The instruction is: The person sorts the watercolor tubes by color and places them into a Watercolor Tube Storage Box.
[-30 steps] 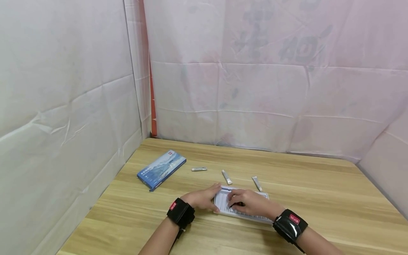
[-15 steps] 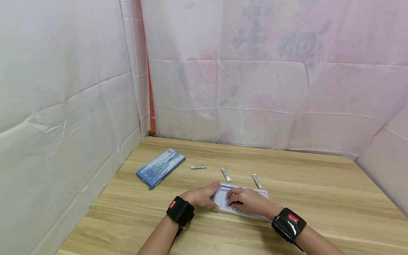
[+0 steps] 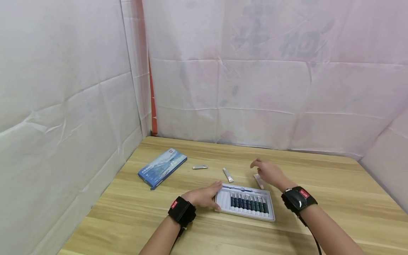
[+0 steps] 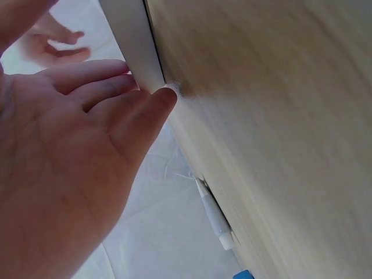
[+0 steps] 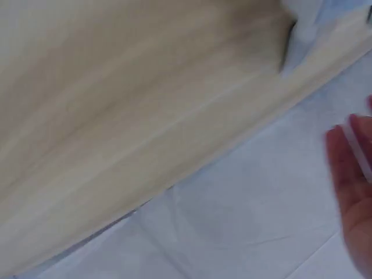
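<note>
A white tray point(image 3: 225, 200) lies near the middle of the table, holding a row of dark-banded paint tubes point(image 3: 250, 204) and a thin blue paintbrush point(image 3: 239, 188) along its far side. My left hand point(image 3: 201, 196) rests against the tray's left end, thumb near the front corner and fingers at the back one. In the left wrist view its fingers run straight along the tray wall point(image 4: 135, 43). Beyond the tray, my right hand point(image 3: 271, 174) hovers by a loose paint tube point(image 3: 258, 182), partly covering it, with fingers loosely bent and nothing held.
Two more loose paint tubes lie behind the tray, one in the middle point(image 3: 227, 175) and one farther left point(image 3: 199, 167). A blue paint box point(image 3: 162, 168) lies at the table's left. White sheeting point(image 3: 223, 88) hangs along the back and sides.
My right hand has left the tray and moved away and right to the loose tube, uncovering the row of tubes. The left hand has stayed at the tray's left end.
</note>
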A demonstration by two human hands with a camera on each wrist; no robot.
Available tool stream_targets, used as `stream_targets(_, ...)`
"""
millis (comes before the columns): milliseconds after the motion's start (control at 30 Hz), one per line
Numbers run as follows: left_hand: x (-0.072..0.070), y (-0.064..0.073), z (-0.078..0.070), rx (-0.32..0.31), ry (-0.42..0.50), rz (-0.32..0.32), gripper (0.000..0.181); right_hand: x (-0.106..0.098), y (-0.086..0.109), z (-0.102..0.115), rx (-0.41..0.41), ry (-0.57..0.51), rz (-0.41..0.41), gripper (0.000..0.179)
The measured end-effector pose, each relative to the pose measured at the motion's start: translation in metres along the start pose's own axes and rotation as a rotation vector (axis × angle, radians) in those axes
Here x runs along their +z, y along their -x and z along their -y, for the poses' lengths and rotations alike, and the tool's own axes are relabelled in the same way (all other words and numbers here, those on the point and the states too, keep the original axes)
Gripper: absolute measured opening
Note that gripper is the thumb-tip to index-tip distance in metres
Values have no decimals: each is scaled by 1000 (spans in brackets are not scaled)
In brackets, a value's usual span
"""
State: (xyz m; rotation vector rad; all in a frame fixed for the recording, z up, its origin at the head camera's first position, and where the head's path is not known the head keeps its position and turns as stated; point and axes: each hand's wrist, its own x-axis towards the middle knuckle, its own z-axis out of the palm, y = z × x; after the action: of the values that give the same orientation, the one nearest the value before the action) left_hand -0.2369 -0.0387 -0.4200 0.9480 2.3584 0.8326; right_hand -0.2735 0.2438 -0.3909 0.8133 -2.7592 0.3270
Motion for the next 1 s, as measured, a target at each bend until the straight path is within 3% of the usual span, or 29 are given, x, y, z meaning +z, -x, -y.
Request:
stream_targets(100, 1, 0, -1, 0, -8, -4, 84, 3, 0, -19, 32, 23, 55, 28)
stream_targets(233, 2, -1, -3, 2, -6, -2, 83, 10, 6, -33, -137, 10, 155, 41)
stream_targets(333, 3, -3, -1, 1, 3, 3, 83, 12, 13, -35, -223, -29, 196, 38)
stream_targets(500, 2, -5, 5, -4, -3, 3, 83, 14, 19, -32, -145, -8, 155, 16)
stream_targets(633, 1, -6, 6, -5, -27, 5, 83, 20, 19, -33, -82, 58, 124, 11)
stream_targets(1000, 1, -6, 4, -6, -25, 3, 83, 21, 8, -25, -147, 20, 124, 14)
